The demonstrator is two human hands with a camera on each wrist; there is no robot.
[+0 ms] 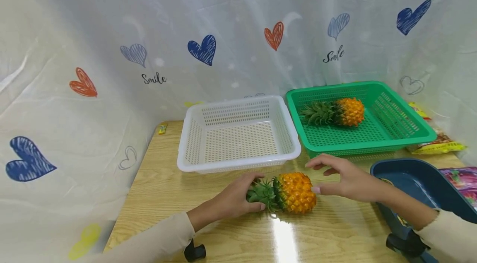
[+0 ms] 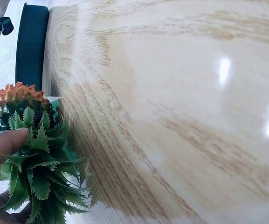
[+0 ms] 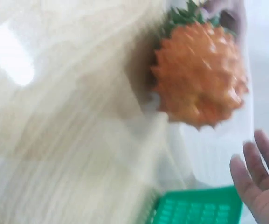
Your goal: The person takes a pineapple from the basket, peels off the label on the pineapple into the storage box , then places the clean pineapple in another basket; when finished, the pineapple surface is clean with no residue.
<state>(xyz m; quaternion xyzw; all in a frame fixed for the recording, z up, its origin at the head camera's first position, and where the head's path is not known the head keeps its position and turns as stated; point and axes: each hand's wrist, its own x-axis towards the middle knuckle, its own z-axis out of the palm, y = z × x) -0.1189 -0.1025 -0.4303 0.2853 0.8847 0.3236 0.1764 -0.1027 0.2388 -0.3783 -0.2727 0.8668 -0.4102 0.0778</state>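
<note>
A small orange pineapple (image 1: 297, 192) with a green leafy crown lies on its side near the table's front. My left hand (image 1: 238, 196) grips it by the crown, with the thumb on the near side of the leaves (image 2: 43, 172). At the fruit's other end, my right hand (image 1: 348, 180) hovers with fingers spread and holds nothing. In the right wrist view a gap shows between those fingers (image 3: 253, 168) and the pineapple (image 3: 199, 74). A second pineapple (image 1: 350, 112) lies sideways in the green basket (image 1: 357, 147) at the back right.
Behind the left hand stands a white slotted basket (image 1: 238, 159) with nothing in it. A dark blue tub (image 1: 406, 163) sits under the right forearm. Colourful packets (image 1: 439, 145) lie at the right edge, and a small yellow packet (image 1: 162, 129) at the table's back left corner.
</note>
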